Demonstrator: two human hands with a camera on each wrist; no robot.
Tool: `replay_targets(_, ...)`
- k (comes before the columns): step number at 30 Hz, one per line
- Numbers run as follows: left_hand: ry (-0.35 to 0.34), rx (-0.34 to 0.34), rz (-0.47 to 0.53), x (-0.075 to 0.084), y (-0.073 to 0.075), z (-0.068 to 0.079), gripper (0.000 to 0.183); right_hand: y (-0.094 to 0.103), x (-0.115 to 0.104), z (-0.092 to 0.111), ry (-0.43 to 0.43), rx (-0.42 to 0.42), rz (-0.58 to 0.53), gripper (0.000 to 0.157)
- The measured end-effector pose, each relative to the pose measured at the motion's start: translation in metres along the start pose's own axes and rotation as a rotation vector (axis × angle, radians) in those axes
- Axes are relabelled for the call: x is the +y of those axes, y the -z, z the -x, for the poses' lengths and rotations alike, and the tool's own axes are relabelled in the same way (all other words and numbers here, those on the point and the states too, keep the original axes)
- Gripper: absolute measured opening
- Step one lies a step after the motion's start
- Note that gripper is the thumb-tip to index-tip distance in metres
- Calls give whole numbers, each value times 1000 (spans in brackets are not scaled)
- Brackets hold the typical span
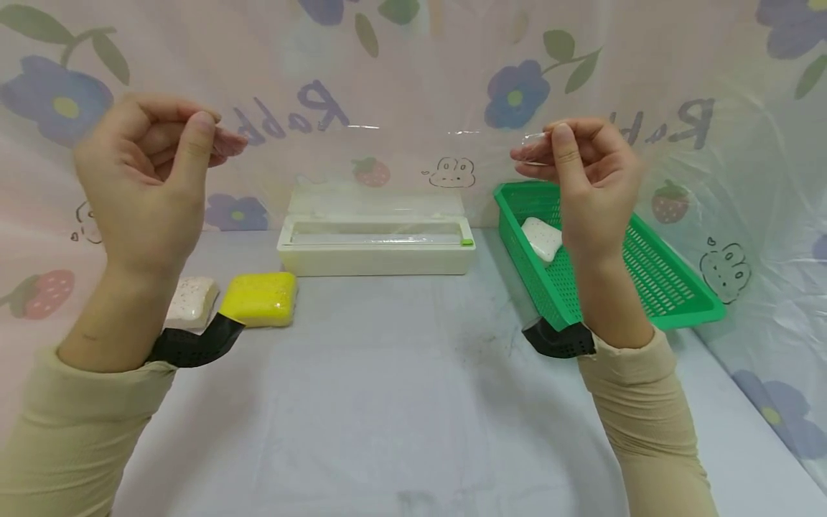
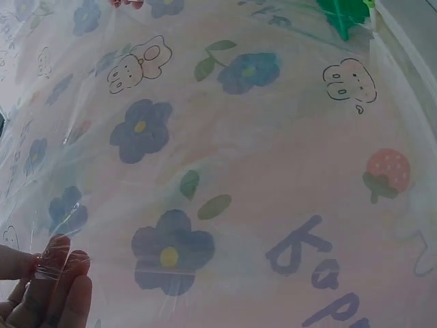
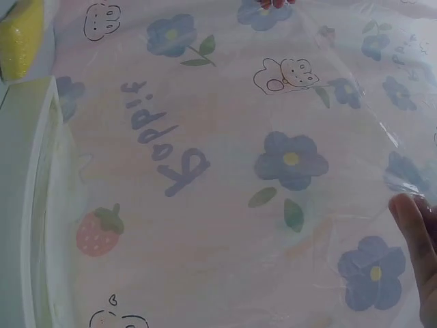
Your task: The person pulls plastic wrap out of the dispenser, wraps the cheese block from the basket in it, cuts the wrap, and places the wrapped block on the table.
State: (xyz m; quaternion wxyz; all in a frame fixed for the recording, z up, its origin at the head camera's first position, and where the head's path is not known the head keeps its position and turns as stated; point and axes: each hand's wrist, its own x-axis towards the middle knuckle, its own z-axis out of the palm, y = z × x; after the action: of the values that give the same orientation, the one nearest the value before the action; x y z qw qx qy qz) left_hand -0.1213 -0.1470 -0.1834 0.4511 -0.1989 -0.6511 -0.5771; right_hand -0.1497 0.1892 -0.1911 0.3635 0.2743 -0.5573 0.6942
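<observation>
A clear sheet of cling film [image 1: 464,132] stretches between the two raised hands, visible mostly by its glints. My left hand [image 1: 145,179] pinches one end between thumb and fingertips; in the left wrist view, film crinkles over the fingers [image 2: 56,263]. The other end is pinched by my right hand [image 1: 597,190], whose thumb [image 3: 410,222] shows at the edge of the right wrist view. Behind and below the film, a white cling film dispenser [image 1: 377,260] stands with its clear lid [image 1: 381,201] raised.
A shiny yellow block [image 1: 260,300] and a speckled white block [image 1: 192,301] lie at the table's left, partly behind the left forearm. To the right, a green basket [image 1: 533,276] holds another white block [image 1: 543,239]. A printed plastic curtain [image 1: 413,93] hangs behind.
</observation>
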Motion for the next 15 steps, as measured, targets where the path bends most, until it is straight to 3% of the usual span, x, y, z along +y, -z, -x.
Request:
replay_targets(8,53,-17,-66,-7,0,11,7,4,4,9,10,-44,39,10)
replay_targets(15,58,-52,-20,-11,2,16,11,8,6,16,-46,-68,24,9)
